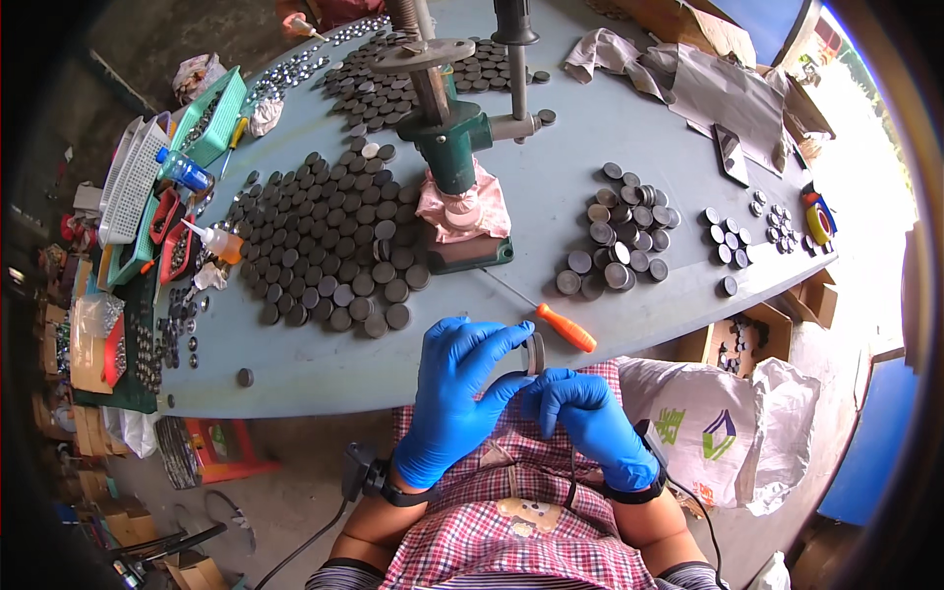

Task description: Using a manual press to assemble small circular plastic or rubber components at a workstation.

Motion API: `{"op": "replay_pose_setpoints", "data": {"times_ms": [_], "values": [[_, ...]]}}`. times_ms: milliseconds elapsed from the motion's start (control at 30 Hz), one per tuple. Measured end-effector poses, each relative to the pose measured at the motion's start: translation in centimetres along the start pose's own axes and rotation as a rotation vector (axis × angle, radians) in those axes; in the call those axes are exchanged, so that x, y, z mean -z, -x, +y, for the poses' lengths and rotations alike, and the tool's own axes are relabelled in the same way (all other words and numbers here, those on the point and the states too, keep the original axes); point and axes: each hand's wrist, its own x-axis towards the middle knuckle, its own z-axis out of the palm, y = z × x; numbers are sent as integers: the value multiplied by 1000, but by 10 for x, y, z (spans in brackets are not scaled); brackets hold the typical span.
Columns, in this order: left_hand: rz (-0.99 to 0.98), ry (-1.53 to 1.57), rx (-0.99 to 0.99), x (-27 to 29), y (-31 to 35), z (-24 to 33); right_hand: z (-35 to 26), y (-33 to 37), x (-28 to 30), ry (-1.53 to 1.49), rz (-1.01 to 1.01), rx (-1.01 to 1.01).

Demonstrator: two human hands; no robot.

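Observation:
My left hand (454,398), in a blue glove, pinches a dark round disc (535,354) on edge between thumb and fingertips, just in front of the table's near edge. Close against its lower side is my right hand (597,425), also gloved in blue, with its fingers curled in. Whatever those right fingers hold, if anything, is hidden. Beyond the hands stands a green hand press (454,147) with a pink cloth (489,205) wrapped about its lower part. An orange-handled screwdriver (566,327) lies between the press and my hands.
Many dark discs (334,236) cover the table left of the press; a smaller heap (619,231) lies right. A phone (731,154), brown paper (713,93) and a tape roll (819,218) are farther right. Baskets (211,118) and an orange glue bottle (221,244) line the left.

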Motion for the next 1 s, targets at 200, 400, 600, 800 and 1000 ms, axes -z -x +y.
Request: {"op": "replay_pose_setpoints", "data": {"times_ms": [200,400,600,800,1000], "values": [[21,55,26,0,-1,2,7,1,-1,63,161,25],[23,86,69,0,1,0,0,-1,-4,19,238,-67],[21,112,117,0,4,0,0,1,-9,24,281,-56],[18,109,137,3,4,2,-3,3,-17,33,276,11],[5,136,171,1,4,0,-4,2,-13,81,239,45]]}}
